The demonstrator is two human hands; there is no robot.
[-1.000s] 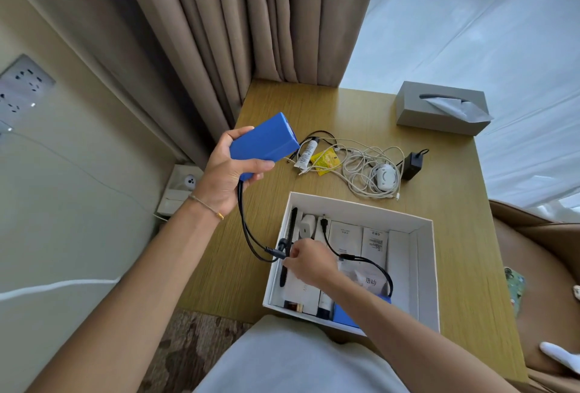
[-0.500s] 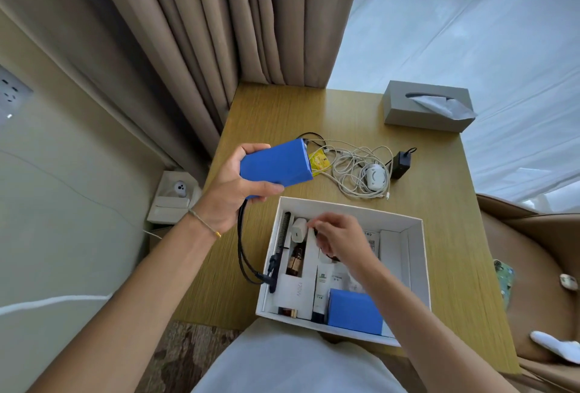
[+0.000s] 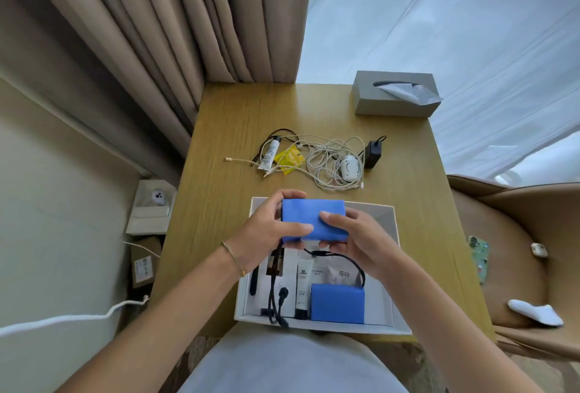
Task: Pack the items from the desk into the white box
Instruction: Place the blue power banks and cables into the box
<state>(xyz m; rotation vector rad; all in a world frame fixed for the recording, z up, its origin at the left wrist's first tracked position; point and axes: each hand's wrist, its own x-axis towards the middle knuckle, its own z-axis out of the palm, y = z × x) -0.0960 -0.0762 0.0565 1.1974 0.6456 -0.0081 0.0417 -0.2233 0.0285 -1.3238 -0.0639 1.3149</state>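
Two hands hold one blue pack above the white box.
The left hand and right hand both grip one blue pack; a second blue pack lies inside.

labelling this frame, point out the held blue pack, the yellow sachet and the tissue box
held blue pack (image 3: 314, 218), head view, middle of its top face
yellow sachet (image 3: 289, 158), head view, centre of the packet
tissue box (image 3: 365, 95), head view, bare grey top left of the slot
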